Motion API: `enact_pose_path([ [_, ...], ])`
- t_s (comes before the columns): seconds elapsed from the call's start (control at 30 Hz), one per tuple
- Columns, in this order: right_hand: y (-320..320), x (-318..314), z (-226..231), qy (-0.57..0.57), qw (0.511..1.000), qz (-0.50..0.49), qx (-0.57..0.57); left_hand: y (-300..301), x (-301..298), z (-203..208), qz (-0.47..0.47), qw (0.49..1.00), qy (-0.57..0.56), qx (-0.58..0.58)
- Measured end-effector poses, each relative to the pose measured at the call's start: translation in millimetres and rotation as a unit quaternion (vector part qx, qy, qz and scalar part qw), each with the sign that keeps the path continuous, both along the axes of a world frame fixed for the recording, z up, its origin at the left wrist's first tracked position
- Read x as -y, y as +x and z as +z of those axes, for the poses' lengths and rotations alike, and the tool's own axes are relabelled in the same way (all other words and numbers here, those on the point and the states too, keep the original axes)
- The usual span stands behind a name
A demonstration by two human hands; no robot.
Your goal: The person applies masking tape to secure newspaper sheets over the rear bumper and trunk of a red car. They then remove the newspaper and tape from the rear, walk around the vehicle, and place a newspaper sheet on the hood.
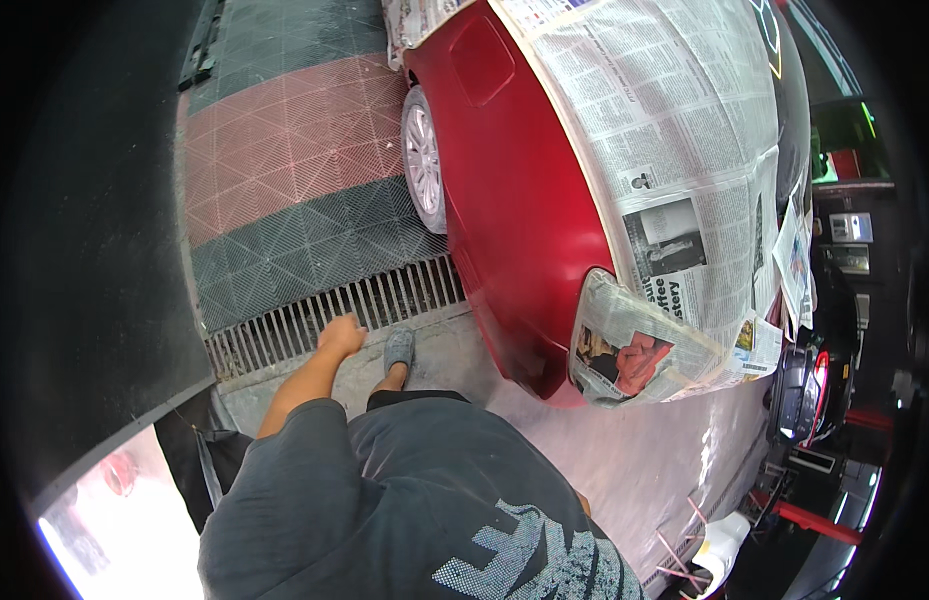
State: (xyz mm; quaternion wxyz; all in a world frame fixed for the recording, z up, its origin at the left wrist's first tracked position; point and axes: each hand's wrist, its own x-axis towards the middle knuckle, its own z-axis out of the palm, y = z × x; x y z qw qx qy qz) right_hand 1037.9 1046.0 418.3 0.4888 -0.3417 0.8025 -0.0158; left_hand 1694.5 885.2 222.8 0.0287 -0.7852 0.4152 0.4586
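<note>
The left hand (344, 336) is held out by the drain grating (274, 332), fingers curled inward, nothing seen gripped; the right hand's cannot be told, being hidden; rightward, the red car panel (519, 200) is left bare, newspaper (674, 130) draped alongside, apparently as shielding.

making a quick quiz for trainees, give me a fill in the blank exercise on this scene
Printed in columns, the sheets covering part of the red car are ____ pages.
Only the person's ____ hand is in view.
Exactly ____ wheel of the red car shows.
The visible shoe is ____ in colour.

Missing words: newspaper; left; one; grey
</note>
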Motion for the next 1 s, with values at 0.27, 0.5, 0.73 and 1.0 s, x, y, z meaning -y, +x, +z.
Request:
enact_pose_path([
  [0.27, -40.4, 1.3, -18.4, -0.071, 0.988, 0.137, -0.014, -19.9, -202.6, -29.3, 0.235, 0.971, 0.05, -0.004],
  [0.5, -95.1, -42.6, -56.1, -0.089, 0.981, 0.17, -0.003, -108.1, -315.6, 32.5, 0.352, 0.935, 0.02, -0.025],
  [0.73, -93.6, -144.0, -66.7, -0.042, 0.994, 0.101, -0.019, -133.1, -496.7, -8.7, 0.218, 0.975, -0.026, 0.036],
  [1.0, -65.6, -188.1, -127.8, -0.061, 0.978, -0.09, 0.177, -89.6, -622.0, -47.2, -0.061, 0.992, 0.104, -0.042],
])
